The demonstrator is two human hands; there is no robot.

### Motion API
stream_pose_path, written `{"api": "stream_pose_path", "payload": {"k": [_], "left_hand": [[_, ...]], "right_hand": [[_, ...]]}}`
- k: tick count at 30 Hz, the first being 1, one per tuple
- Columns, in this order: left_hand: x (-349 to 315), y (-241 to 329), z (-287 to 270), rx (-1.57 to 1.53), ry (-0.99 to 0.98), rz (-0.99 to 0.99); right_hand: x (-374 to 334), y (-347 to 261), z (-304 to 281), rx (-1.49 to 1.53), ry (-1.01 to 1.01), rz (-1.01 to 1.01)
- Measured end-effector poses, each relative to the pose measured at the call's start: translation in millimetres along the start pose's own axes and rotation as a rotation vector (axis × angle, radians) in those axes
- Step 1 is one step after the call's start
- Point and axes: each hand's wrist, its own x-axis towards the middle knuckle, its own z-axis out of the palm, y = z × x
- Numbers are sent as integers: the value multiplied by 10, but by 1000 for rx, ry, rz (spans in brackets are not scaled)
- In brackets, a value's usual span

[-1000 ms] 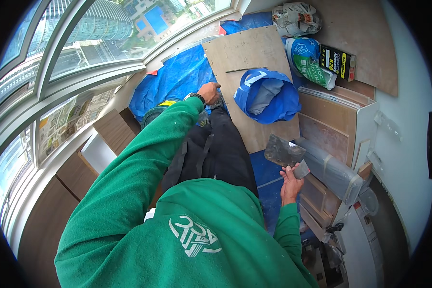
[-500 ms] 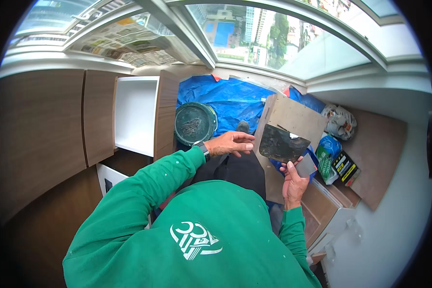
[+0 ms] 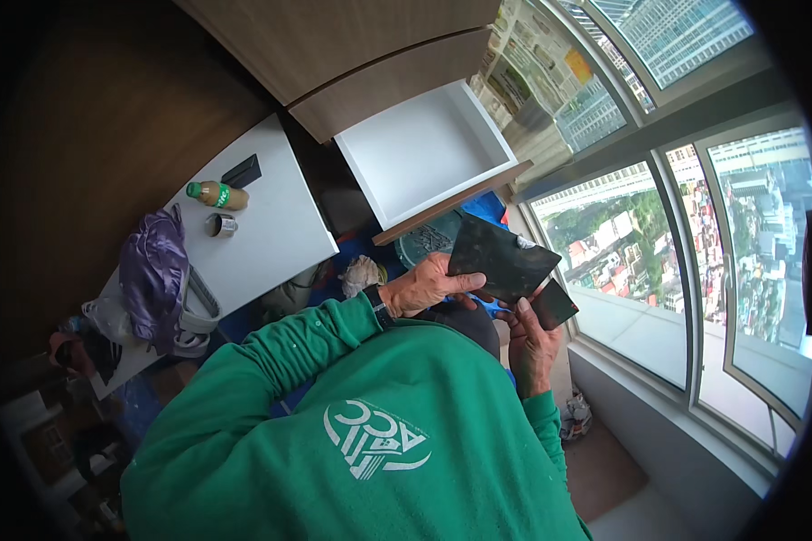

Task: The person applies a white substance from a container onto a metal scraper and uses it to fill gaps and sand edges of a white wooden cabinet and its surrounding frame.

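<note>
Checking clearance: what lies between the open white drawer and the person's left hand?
In the head view, a green bucket shows between the drawer and the left hand, partly hidden by the drawer's brown front.

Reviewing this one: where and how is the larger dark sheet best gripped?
The larger dark sheet is probably best gripped at its near-left corner from the person's side, thumb above, fingers beneath: it looks thin and flat, its near edge faces the body, and the left hand holds it there.
</note>
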Motion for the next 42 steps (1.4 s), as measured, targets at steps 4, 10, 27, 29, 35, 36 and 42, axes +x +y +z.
{"api": "stream_pose_path", "payload": {"k": [4,10,27,29,35,36,42], "left_hand": [[-518,218,-280,-159,192,207],[-964,259,-631,-284,477,470],[78,812,214,-548,998,912],[173,868,302,-546,949,920],[302,950,483,-612,1000,966],[301,977,488,-637,1001,971],[106,1138,478,-763,931,926]], "right_hand": [[223,0,432,-98,-124,63],[739,-66,765,-142,-388,121],[2398,-1204,1556,-542,-1004,337],[2534,-1279,1535,-529,-1094,320],[2501,-1418,1596,-563,-1132,264],[2458,-1454,1629,-552,-1119,234],[2277,-1410,1633,-634,-1148,-96]]}}
